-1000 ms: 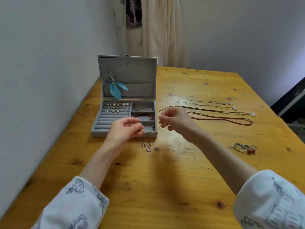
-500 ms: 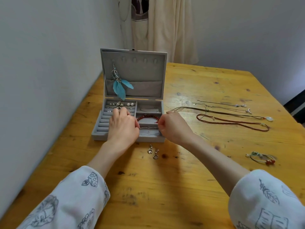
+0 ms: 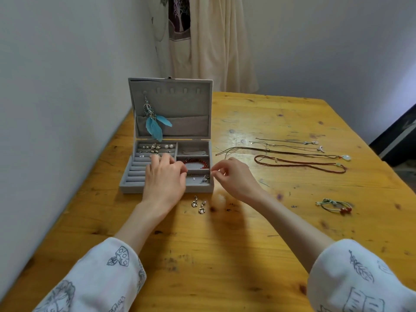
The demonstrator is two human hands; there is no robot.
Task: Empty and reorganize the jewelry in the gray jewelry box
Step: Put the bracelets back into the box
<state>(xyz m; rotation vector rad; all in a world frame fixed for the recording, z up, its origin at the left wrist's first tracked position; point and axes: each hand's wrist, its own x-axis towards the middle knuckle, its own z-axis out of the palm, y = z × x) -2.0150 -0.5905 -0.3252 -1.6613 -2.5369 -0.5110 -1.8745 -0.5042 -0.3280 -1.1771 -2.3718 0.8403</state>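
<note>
The gray jewelry box (image 3: 155,190) stands open near the left wall, lid upright. A blue feather earring (image 3: 155,126) hangs inside the lid. Small earrings (image 3: 155,147) fill the back-left rows. A red bead bracelet (image 3: 197,162) lies in the middle right compartment, and a thin chain with small charms (image 3: 203,179) in the front right one. My left hand (image 3: 164,179) rests palm down over the ring rolls, holding nothing I can see. My right hand (image 3: 234,176) hovers just right of the box, thumb and forefinger pinched together with nothing visible between them.
Two small heart earrings (image 3: 198,204) lie on the wooden table (image 3: 225,255) in front of the box. Several necklaces (image 3: 299,157) are laid out to the right, and a green cord bracelet with red beads (image 3: 336,206) lies nearer. A cream curtain (image 3: 216,41) hangs behind.
A second ago both hands held a thin chain stretched in front of the box. They lowered it into the front right compartment, and my right hand has now drawn back to the right.
</note>
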